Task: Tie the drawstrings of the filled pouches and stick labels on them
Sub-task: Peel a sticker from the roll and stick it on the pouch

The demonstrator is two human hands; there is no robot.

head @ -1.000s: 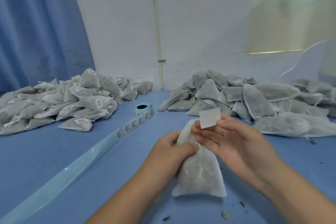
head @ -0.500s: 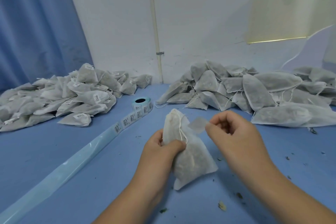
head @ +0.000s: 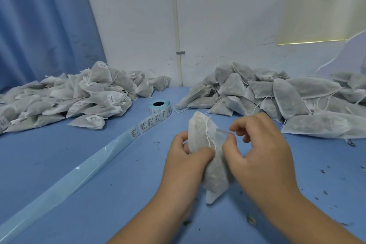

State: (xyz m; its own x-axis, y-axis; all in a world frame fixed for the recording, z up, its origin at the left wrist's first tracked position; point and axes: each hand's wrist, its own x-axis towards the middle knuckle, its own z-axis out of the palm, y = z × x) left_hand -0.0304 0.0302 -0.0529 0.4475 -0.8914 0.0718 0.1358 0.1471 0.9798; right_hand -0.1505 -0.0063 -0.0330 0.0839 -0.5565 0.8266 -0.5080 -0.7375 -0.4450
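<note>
The filled pouch [head: 199,134] stands upright in the left hand [head: 184,161], whose fingers are curled round its middle, the drawstring [head: 208,136] trailing toward the thumb. The right hand [head: 259,150] pinches a small label [head: 221,131] between thumb and forefinger at the pouch's upper edge. Beyond the fingers a label roll [head: 159,105] trails its backing strip [head: 59,190] across the tabletop [head: 49,154]. Labelled pouches [head: 79,97] are heaped to their left, unlabelled pouches [head: 277,97] to their right.

1. One head-worn, wide-angle view looks forward and down across the blue tabletop [head: 69,174] to the white wall [head: 227,16] behind it.
2. It sits close over the left hand [head: 186,158] and right hand [head: 259,152], low at centre.
3. Both forearms [head: 158,220] enter from the bottom edge.
4. The frame reaches a blue curtain [head: 39,25] at upper left.
</note>
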